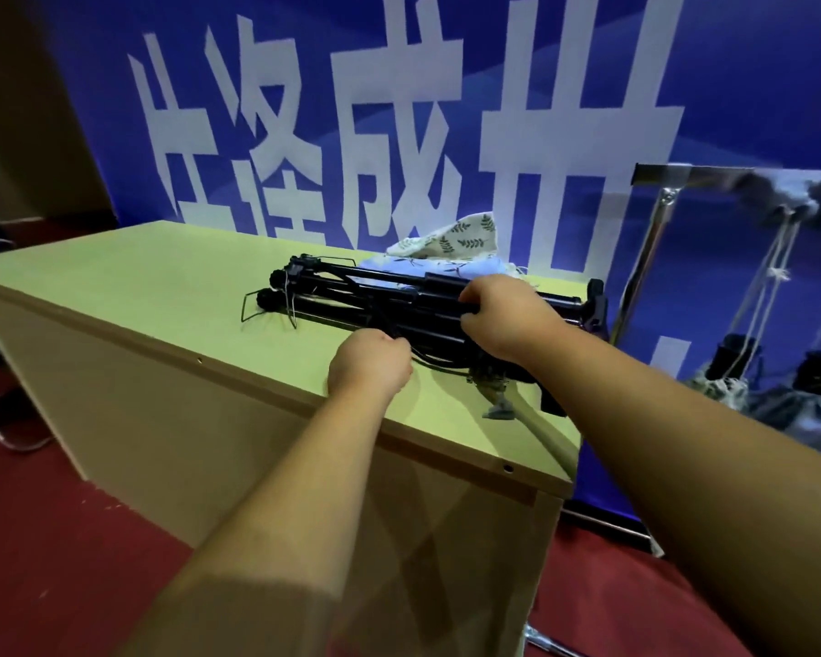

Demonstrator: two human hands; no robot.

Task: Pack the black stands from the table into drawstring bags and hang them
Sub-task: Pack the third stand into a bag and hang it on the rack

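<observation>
Left hand (370,367), right hand (503,320) gripping black stands (351,296), near table (138,286) right edge

Stands (351,296) on the table (162,286), folded bags (446,248) behind them, rack (683,173) to the right.

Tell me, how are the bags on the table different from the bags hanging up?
The table bags lie crumpled on the table; the hung bags dangle on cords from a rail. The table bags look empty; the hung bags have black tops poking out. Both are light cloth.
</observation>
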